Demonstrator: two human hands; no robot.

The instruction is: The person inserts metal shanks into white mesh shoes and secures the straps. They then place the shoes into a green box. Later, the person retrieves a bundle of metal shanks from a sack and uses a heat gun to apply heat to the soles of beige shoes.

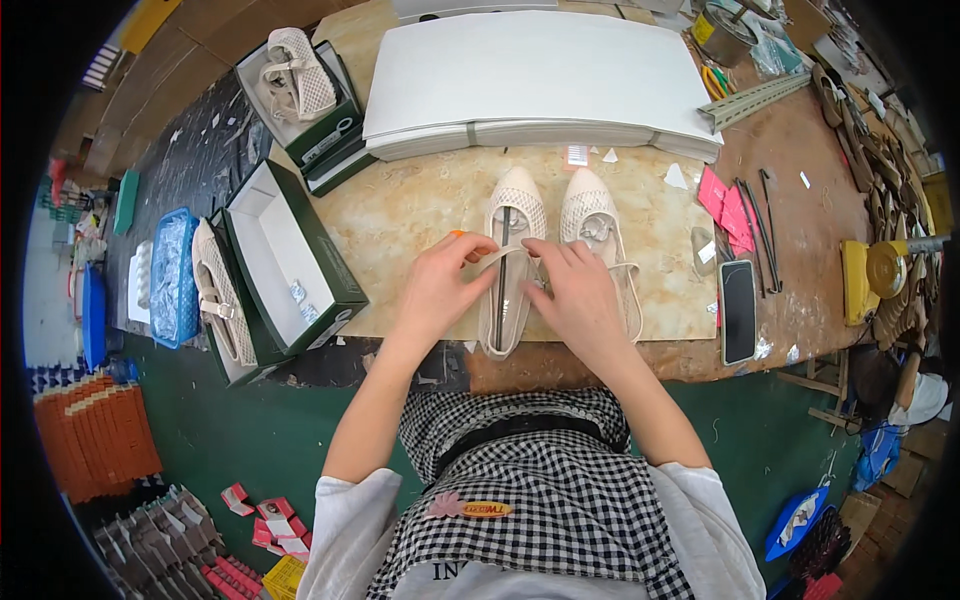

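Two cream woven flat shoes lie side by side on the table, toes pointing away from me. Across the opening of the left shoe (516,188) runs a thin cream strap (508,251). My left hand (447,283) pinches one side of this strap, and my right hand (580,300) has its fingers closed on the other side. A thin black stick (504,300) runs lengthwise inside that shoe, under the strap. Close beyond my right hand is the right shoe (586,188), with crumpled paper in its toe and its strap hanging loose at the side.
A thick stack of white paper (540,80) lies behind the shoes. Open green shoeboxes (330,265) stand at the left, one holding shoes (300,80). On the right are pink packets (725,205), black sticks (770,235), a phone (738,312) and a yellow tape dispenser (857,283).
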